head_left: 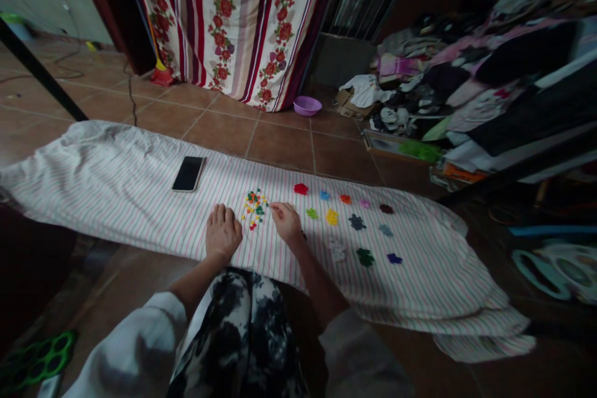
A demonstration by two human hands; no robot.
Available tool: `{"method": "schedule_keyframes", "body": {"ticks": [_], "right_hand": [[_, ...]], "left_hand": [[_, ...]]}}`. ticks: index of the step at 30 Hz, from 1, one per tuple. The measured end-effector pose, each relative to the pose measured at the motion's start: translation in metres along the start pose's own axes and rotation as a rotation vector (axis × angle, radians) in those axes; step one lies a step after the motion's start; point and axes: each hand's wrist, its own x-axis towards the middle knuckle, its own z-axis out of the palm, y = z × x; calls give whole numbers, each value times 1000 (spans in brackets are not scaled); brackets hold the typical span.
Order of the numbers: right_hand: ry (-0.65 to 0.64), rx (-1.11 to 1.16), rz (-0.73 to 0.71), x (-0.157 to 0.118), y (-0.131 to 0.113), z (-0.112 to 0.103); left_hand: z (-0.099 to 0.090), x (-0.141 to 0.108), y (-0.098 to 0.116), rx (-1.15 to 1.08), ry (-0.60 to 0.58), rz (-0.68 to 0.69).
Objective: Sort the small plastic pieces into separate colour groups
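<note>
My left hand (224,232) lies flat, palm down, on a striped white cloth (116,161), touching nothing else. My right hand (286,222) rests beside a heap of tiny multicoloured pieces (254,208), its fingertips just right of the heap. Whether those fingertips pinch a piece is hidden. Small single-colour clusters spread to the right, among them a red one (301,188), a yellow one (331,217) and a dark green one (365,257). Several more clusters lie between them. A black smartphone (188,173) lies face up on the cloth, left of my hands.
The cloth lies on a brown tiled floor (280,143). Beyond it stand a purple plastic bowl (307,106) and a floral striped curtain (233,12). A heap of clothes (466,87) fills the right side. A green plastic object (37,360) lies at lower left.
</note>
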Motion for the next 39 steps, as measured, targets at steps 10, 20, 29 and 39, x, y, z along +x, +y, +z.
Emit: {"method": "schedule_keyframes", "body": {"ticks": [10,20,29,39], "right_hand": [[-146,-199,7,-57,-47,34],[-123,-362,123,-53,-60,43],[-186,-445,198,-49,-72,33],[-177,-432,231,-62,-75,24]], "left_hand": [[0,-1,-4,0,-24,12],[-3,-19,-8,63,-222,98],[-20,-28,-11,103,-472,172],[-58,-25,13,237,-647,178]]}}
